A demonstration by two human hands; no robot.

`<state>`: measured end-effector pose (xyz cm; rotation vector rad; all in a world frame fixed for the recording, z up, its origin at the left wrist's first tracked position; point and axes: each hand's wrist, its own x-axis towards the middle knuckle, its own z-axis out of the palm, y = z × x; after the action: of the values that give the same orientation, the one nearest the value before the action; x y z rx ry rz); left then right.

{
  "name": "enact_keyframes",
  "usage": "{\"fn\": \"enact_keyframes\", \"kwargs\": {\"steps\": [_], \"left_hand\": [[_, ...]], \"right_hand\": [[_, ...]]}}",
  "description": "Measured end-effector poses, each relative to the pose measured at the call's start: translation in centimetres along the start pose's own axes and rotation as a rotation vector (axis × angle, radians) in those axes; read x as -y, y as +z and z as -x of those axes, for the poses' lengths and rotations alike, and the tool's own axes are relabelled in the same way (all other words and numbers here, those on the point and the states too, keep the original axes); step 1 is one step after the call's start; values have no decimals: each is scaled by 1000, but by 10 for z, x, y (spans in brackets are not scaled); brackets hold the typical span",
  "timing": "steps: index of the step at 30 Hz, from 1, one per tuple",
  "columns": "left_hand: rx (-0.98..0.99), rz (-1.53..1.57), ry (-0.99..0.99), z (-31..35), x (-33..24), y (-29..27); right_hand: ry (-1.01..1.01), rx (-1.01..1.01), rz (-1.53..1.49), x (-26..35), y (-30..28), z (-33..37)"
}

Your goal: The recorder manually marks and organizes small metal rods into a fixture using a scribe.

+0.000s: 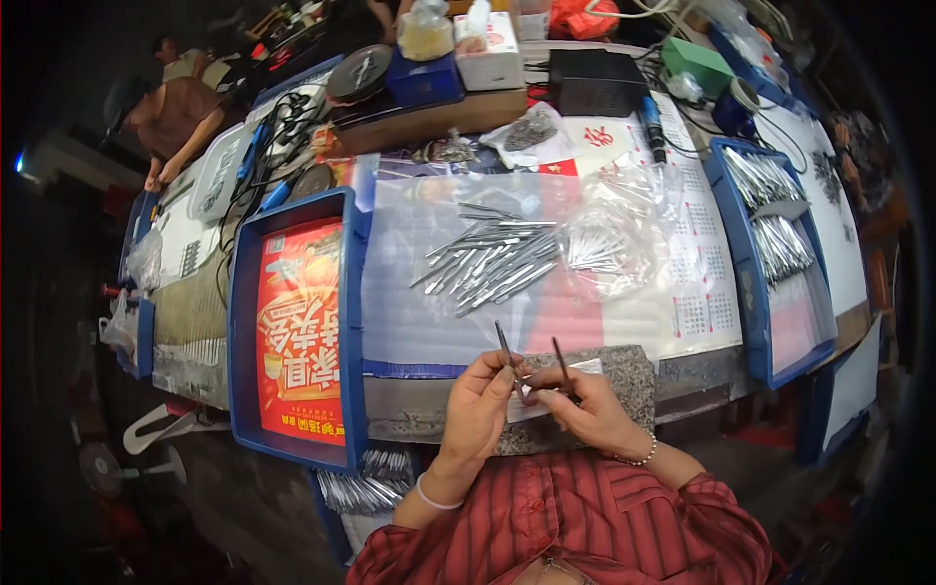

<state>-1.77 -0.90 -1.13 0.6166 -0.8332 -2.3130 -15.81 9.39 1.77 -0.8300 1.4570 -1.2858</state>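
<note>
My left hand [478,405] is closed in a pinch on a slim metal strip [502,339], which points up and away from me. My right hand [588,414] is closed around a thin dark rod-like tool [561,359] whose exact kind I cannot make out. Both hands meet over a speckled stone slab [634,375] at the table's near edge, and the fingers hide where the two pieces come together. Beyond them a loose pile of slim silvery metal pieces [497,258] lies on clear plastic sheeting. More such pieces sit in a clear plastic bag [600,244] to its right.
A blue tray [356,292] lined with a red printed sheet stands at left. Another blue tray [765,366] with bundled metal pieces stands at right. Across the back are a black box [597,83], a tissue box [489,63] and cables. A person [175,117] works at far left.
</note>
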Motion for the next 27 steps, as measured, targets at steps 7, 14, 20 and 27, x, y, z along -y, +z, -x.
{"fn": "enact_keyframes", "kwargs": {"steps": [7, 14, 20, 27], "left_hand": [[10, -209, 15, 6, 14, 22], [190, -549, -225, 20, -5, 36], [94, -308, 75, 20, -6, 27], [110, -230, 149, 18, -9, 17]], "right_hand": [[33, -35, -47, -4, -16, 13], [-104, -1, -101, 6, -50, 14], [183, -46, -382, 3, -55, 19], [-53, -79, 184, 1, -70, -10]]}}
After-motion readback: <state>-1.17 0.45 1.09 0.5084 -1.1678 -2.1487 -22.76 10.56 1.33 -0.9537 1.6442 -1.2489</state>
